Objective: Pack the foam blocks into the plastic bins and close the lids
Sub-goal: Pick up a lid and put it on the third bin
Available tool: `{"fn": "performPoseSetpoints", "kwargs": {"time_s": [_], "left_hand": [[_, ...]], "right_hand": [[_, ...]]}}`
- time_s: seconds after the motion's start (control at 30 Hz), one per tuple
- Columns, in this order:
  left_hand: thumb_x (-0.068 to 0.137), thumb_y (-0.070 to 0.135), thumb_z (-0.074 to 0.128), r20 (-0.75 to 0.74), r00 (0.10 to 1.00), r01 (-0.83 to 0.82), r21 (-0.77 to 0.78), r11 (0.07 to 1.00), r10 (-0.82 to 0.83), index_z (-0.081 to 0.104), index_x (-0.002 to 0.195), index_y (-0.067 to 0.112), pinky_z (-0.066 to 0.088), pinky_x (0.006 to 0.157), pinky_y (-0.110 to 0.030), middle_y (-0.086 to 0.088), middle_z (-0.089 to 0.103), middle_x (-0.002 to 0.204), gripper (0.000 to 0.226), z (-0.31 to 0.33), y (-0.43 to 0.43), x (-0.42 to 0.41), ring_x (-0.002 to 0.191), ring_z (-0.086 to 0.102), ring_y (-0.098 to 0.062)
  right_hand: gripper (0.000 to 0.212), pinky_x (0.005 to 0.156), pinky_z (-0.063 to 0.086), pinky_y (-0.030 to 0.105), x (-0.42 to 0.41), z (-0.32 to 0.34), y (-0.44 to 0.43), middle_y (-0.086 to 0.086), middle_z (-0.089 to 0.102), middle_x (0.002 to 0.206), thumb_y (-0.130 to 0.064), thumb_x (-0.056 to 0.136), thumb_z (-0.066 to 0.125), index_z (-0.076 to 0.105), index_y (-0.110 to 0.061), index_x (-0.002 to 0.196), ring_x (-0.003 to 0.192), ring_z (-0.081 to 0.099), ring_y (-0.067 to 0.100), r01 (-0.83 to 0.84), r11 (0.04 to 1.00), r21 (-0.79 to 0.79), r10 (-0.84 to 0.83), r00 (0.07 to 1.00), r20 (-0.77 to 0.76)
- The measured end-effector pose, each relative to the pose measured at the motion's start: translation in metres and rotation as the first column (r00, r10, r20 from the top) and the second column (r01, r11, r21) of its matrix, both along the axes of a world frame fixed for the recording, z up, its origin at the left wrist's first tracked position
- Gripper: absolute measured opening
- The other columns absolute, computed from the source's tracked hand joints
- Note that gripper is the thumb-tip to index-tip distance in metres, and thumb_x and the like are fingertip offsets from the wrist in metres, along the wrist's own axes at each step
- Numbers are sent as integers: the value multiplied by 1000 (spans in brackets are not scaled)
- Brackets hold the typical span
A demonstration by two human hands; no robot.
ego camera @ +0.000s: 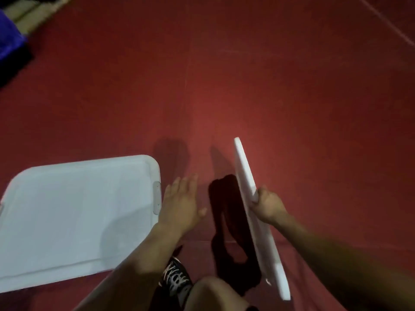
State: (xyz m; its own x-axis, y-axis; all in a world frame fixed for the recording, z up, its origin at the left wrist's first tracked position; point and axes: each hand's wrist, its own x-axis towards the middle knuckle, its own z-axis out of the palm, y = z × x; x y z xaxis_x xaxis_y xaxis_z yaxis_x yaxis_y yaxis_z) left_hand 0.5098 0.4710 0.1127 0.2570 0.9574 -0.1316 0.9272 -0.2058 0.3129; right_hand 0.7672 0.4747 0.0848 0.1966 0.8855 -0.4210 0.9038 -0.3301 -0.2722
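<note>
- Looks like the lid-closing step: the right hand (267, 205) has its grip curled round the long edge of a white lid (270, 257), held on edge above the red floor (247, 86) at about 5 o'clock.
- Left hand (182, 200) is spread flat with straight fingers, holding nothing, just beside the latch (157, 197) of the closed bin (78, 212) at 8 o'clock.
- No open bin or foam blocks in view, so I'd guess the next move is carrying that lid to its bin, tipping it flat, lining up the corners and pressing it down.
- The lid's a thin, stiff, plain white panel with rounded corners. It's a bit blurred.
- Laced shoe (177, 279) at 6 o'clock.
</note>
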Motion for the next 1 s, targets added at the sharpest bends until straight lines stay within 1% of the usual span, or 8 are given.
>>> {"fn": "performPoseSetpoints", "kwargs": {"time_s": [0.1, 0.23, 0.33, 0.4, 0.63, 0.8, 0.9, 1.0], "left_hand": [[86, 53, 65, -8, 999, -52, 59, 997, 53, 5, 159, 17, 18, 122, -44, -14, 23, 162, 101, 41, -19, -15, 150, 18, -32], [84, 59, 66, 30, 990, -140, 114, 984, 137, 7, 160, 18, 17, 123, -44, -12, 22, 163, 104, 90, -50, -46, 152, 16, -30], [82, 64, 65, 64, 978, -207, 184, 961, 198, 11, 159, 17, 21, 122, -45, -10, 24, 163, 105, 128, -76, -77, 151, 18, -29], [82, 63, 66, 91, 961, -276, 211, 938, 262, 12, 159, 17, 20, 122, -44, -11, 22, 163, 105, 155, -93, -97, 151, 17, -29], [81, 63, 68, 168, 894, -449, 343, 825, 416, 10, 159, 13, 18, 123, -40, -10, 18, 165, 110, 231, -158, -185, 151, 17, -26], [76, 62, 73, 237, 822, -569, 397, 720, 519, 13, 158, 7, 22, 122, -39, -12, 21, 164, 115, 274, -204, -251, 150, 23, -27], [68, 66, 77, 324, 797, -604, 392, 694, 511, 23, 155, 17, 35, 114, -40, -6, 40, 154, 114, 289, -231, -291, 139, 40, -24], [66, 57, 84, 508, 722, -674, 363, 644, 470, 36, 143, 33, 47, 92, -34, 12, 57, 125, 94, 295, -266, -322, 110, 56, -13]], "right_hand": [[25, 67, 41, 35, 9, 54, -9, 17, 64, 99, -22, 89, 61, 37, -16, 95, 92, 63, 40, -78, 992, 97, 85, 994, -71], [24, 70, 47, 41, 3, 131, -23, 6, 61, 85, -23, 89, 64, 41, -18, 92, 82, 60, 36, -211, 950, 230, 242, 963, -117], [23, 68, 45, 39, -14, 191, -29, -5, 58, 74, -19, 87, 66, 44, -24, 93, 72, 56, 26, -315, 884, 344, 377, 917, -129], [24, 65, 42, 36, -30, 228, -32, -8, 55, 68, -15, 86, 66, 45, -25, 93, 66, 52, 20, -389, 826, 407, 465, 879, -104], [26, 66, 37, 31, -102, 343, -52, -11, 56, 75, -13, 84, 73, 51, -23, 92, 66, 49, 4, -576, 622, 530, 684, 729, -11], [22, 71, 42, 30, -164, 399, -73, -10, 63, 88, -12, 82, 73, 59, -23, 96, 80, 56, 13, -674, 480, 561, 792, 608, 52], [24, 74, 46, 33, -208, 423, -88, -12, 63, 89, -14, 82, 74, 59, -27, 97, 82, 57, 13, -720, 409, 560, 840, 537, 77], [24, 76, 46, 30, -256, 440, -101, -16, 61, 92, -16, 84, 73, 58, -30, 96, 83, 56, 3, -768, 336, 545, 888, 451, 87]]}}
